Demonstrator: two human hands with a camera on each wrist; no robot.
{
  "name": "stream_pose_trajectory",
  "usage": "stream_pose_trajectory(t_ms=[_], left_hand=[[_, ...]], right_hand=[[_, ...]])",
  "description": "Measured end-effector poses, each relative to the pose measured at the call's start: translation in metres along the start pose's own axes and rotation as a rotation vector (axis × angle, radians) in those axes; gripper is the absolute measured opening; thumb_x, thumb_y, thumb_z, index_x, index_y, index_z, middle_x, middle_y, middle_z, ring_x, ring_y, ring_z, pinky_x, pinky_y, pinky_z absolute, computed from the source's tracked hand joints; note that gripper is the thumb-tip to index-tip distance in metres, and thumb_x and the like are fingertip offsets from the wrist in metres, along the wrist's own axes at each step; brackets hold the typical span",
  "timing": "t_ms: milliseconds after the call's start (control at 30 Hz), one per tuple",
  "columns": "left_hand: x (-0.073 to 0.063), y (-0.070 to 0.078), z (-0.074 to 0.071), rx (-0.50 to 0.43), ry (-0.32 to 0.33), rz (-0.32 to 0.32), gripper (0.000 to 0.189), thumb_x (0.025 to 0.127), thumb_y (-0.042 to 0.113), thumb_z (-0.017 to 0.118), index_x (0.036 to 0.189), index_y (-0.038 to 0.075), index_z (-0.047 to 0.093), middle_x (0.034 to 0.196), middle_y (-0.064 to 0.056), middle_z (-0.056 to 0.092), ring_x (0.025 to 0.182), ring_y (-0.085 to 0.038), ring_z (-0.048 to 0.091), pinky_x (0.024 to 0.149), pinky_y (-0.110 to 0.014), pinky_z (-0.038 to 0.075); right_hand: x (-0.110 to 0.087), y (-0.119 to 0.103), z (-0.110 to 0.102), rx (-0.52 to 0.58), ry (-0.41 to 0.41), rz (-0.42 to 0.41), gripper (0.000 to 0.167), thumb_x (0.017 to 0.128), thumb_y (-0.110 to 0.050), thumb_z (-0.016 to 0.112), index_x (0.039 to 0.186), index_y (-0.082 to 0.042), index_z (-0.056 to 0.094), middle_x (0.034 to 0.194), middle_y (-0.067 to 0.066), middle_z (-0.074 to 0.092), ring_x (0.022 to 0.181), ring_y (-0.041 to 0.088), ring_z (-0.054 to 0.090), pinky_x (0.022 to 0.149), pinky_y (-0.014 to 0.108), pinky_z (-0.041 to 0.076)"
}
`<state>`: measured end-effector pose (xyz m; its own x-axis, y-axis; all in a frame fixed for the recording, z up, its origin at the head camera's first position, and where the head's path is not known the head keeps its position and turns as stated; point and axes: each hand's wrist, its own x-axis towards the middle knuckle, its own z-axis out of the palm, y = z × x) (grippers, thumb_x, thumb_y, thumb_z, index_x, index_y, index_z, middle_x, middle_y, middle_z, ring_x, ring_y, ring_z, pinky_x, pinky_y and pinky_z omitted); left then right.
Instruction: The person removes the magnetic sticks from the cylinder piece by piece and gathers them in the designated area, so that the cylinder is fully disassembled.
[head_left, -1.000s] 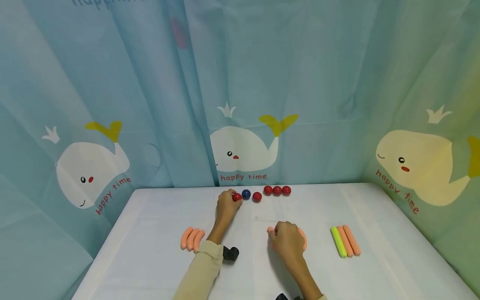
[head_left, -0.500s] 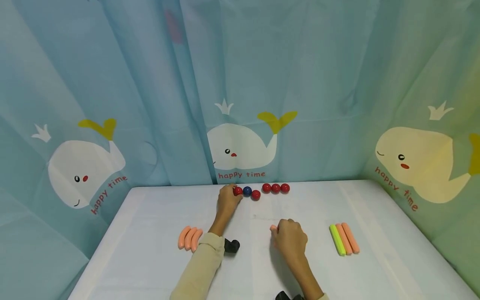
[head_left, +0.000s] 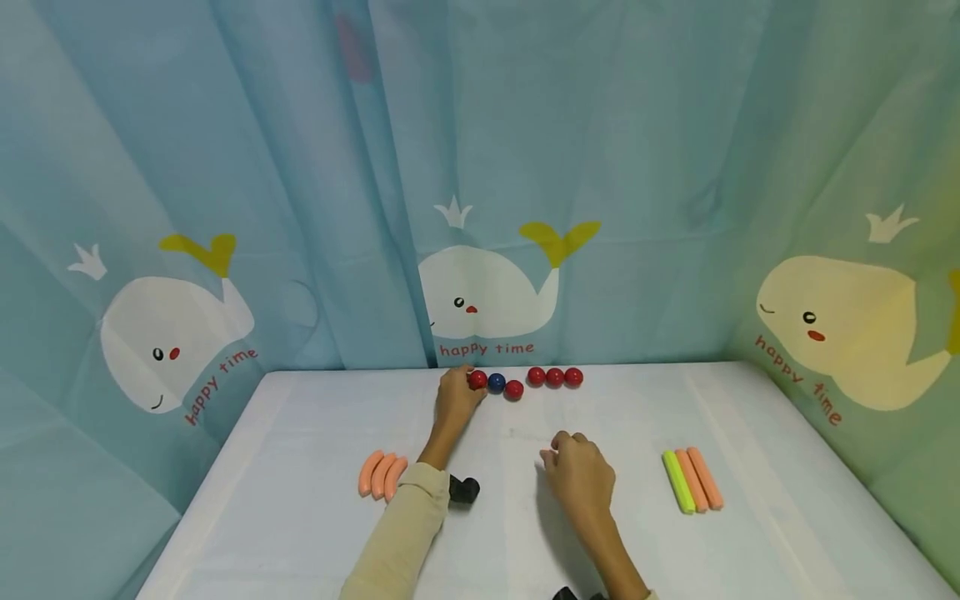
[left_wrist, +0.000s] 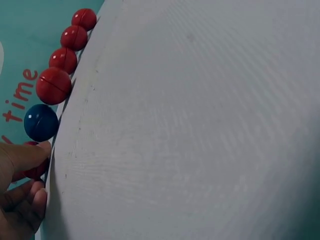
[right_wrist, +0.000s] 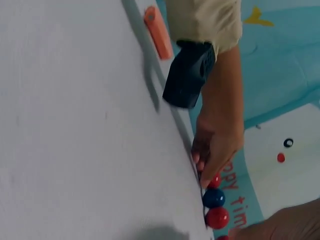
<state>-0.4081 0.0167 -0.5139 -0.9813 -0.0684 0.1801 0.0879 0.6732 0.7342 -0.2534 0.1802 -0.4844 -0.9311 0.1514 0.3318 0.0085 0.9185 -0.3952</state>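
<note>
At the table's far edge my left hand pinches a red ball between thumb and fingers. Right beside that ball sits a blue ball, followed by another red ball slightly nearer to me. The left wrist view shows the gripped red ball partly covered by the fingers, below the blue ball. Over the middle right of the table is my right hand, back upward and fingers bent; its palm side is hidden, so whether it holds anything cannot be seen.
Three more red balls stand in a row at the back edge. Orange curved sausage-like pieces lie left of my left forearm. One yellow-green stick and two orange sticks lie on the right. A printed curtain hangs behind the table.
The left hand has shifted the red ball slightly back, and the blue ball now sits closer to the red one on its right. Orange pieces seen around the right hand are no longer visible.
</note>
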Motion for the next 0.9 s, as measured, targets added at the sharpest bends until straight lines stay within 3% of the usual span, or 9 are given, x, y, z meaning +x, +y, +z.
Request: stream_pose_trajectory(t_ms=[133,233,300,367,467,567,633,733,900], left_hand=[[0.001,-0.003,-0.001,0.007,-0.016,0.002,0.057,0.077,0.010,0.082,0.128,0.000,0.059,0.121,-0.020,0.062,0.115,-0.033,0.060,0.098,-0.044,0.049],[0.001,-0.004,-0.005,0.019,-0.005,0.016,0.066,0.077,0.010,0.082,0.134,-0.003,0.052,0.127,-0.024,0.057,0.120,-0.038,0.056,0.103,-0.047,0.046],[-0.002,-0.005,-0.011,0.026,0.021,0.018,0.071,0.076,0.010,0.083,0.137,-0.004,0.049,0.130,-0.027,0.054,0.121,-0.042,0.054,0.103,-0.049,0.045],[-0.007,-0.006,-0.019,0.046,0.046,0.028,0.073,0.076,0.011,0.082,0.138,-0.004,0.047,0.130,-0.028,0.052,0.119,-0.044,0.053,0.101,-0.050,0.046],[-0.021,-0.006,-0.035,0.072,0.052,0.063,0.067,0.081,0.014,0.079,0.137,-0.003,0.048,0.127,-0.027,0.052,0.116,-0.043,0.053,0.097,-0.050,0.048],[-0.041,-0.005,-0.055,0.106,0.005,0.142,0.052,0.087,0.017,0.074,0.132,0.000,0.054,0.121,-0.023,0.057,0.112,-0.037,0.057,0.093,-0.047,0.050],[-0.053,-0.001,-0.067,0.124,-0.044,0.209,0.043,0.089,0.019,0.071,0.126,0.002,0.059,0.115,-0.020,0.061,0.107,-0.033,0.060,0.091,-0.045,0.051],[-0.067,0.004,-0.081,0.174,-0.141,0.309,0.035,0.090,0.021,0.070,0.121,0.004,0.064,0.110,-0.015,0.065,0.101,-0.027,0.063,0.086,-0.040,0.054],[-0.079,0.003,-0.086,0.261,-0.222,0.418,0.036,0.091,0.025,0.069,0.120,0.005,0.064,0.115,-0.013,0.065,0.107,-0.028,0.062,0.088,-0.039,0.053]], right_hand=[[0.003,-0.008,0.004,0.121,-0.078,-0.188,0.011,0.083,-0.016,0.076,0.082,-0.007,0.069,0.064,-0.001,0.058,0.058,0.007,0.051,0.049,0.023,0.040],[0.005,-0.014,0.009,0.272,-0.248,-0.344,0.010,0.086,-0.016,0.074,0.081,-0.009,0.069,0.059,-0.007,0.053,0.054,0.000,0.043,0.050,0.018,0.038],[0.005,-0.016,0.012,0.383,-0.413,-0.397,0.013,0.089,-0.019,0.071,0.080,-0.010,0.068,0.056,-0.009,0.052,0.051,-0.003,0.041,0.049,0.018,0.037],[0.002,-0.016,0.014,0.474,-0.579,-0.404,0.023,0.092,-0.024,0.067,0.076,-0.008,0.067,0.053,-0.010,0.050,0.047,-0.003,0.040,0.047,0.017,0.036],[-0.007,-0.014,0.017,0.574,-0.827,-0.312,0.037,0.095,-0.031,0.062,0.070,-0.005,0.066,0.047,-0.008,0.048,0.041,-0.001,0.039,0.042,0.018,0.034],[-0.014,-0.009,0.020,0.619,-0.974,-0.223,0.045,0.097,-0.033,0.060,0.065,-0.001,0.066,0.042,-0.006,0.046,0.035,0.001,0.036,0.038,0.018,0.031],[-0.013,-0.005,0.022,0.622,-0.992,-0.199,0.047,0.097,-0.033,0.059,0.064,0.000,0.066,0.041,-0.007,0.044,0.034,0.000,0.033,0.037,0.017,0.029],[0.000,-0.002,0.026,0.596,-0.945,-0.202,0.049,0.098,-0.035,0.058,0.062,-0.001,0.065,0.039,-0.008,0.041,0.033,0.000,0.030,0.036,0.017,0.027],[0.023,-0.003,0.027,0.499,-0.839,-0.245,0.050,0.097,-0.036,0.058,0.057,-0.007,0.061,0.038,-0.008,0.039,0.032,0.001,0.030,0.036,0.018,0.026]])
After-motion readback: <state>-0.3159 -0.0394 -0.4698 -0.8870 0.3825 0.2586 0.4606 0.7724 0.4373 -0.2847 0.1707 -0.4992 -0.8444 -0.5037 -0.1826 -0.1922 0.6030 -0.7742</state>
